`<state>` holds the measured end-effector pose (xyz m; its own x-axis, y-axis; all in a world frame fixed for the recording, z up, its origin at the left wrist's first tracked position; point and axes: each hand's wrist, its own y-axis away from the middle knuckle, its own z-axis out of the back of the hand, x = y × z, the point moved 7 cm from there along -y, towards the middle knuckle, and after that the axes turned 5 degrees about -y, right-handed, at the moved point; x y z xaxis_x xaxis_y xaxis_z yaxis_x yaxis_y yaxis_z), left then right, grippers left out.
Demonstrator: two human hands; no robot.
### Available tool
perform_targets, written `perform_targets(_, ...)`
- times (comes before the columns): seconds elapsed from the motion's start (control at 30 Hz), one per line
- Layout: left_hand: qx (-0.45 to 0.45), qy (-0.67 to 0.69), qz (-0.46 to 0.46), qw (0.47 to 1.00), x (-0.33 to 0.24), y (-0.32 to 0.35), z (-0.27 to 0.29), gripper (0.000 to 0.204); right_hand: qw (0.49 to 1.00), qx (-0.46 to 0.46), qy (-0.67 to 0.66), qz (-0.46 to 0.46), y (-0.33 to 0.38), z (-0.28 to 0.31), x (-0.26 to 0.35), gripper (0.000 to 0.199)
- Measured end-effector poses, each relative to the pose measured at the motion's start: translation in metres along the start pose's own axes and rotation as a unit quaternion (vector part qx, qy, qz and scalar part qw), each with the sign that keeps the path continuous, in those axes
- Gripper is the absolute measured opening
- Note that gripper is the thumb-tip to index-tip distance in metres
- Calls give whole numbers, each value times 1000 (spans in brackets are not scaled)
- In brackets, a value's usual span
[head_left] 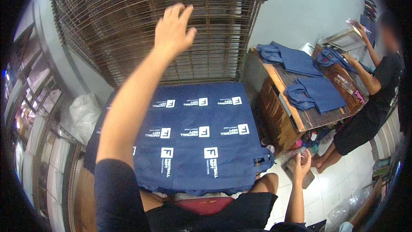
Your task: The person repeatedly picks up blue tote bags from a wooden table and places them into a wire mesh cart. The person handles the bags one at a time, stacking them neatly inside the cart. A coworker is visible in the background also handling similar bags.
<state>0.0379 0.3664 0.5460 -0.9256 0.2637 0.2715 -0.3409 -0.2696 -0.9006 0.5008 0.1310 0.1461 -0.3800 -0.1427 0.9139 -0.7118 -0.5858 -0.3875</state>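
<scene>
From the head view, the left hand (174,28) is raised high with its fingers (179,12) spread and slightly curled, holding nothing, in front of a rack (128,30) of thin metal wire shelves stacked close together. Whether the fingertips touch the wires is hard to tell. Below the arm lies a flat sheet of navy cloth (201,146), matte and soft, printed with rows of small white square marks; its near edge is wavy and hangs over a red cushion (206,204). The forearm hides the cloth's left part. The right hand (301,163) is low at the right, fingers closed around a small pale thing that is too blurred to name. A wooden surface (296,116) with a worn, grainy top carries folded navy pieces (317,92). Another person (373,103) in dark clothes stands beside it, partly cut off by the dark rim. A crumpled plastic bag (83,111) sits at the left.
</scene>
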Motion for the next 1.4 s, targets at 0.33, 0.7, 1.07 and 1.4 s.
perform_targets(0.33,170,-192,50,965,31,-79,-96,68,985,-75,-130,86,-125,49,78,33)
perform_targets(0.7,186,63,29,980,27,-55,-50,45,846,-43,-462,-263,-333,-56,-1,102)
perform_targets(1.07,214,97,42,971,-38,64,29,29,883,177,423,97,-307,-110,60,50)
perform_targets(1.4,328,143,49,932,-116,234,78,17,867,-22,450,214,-312,-94,89,18)
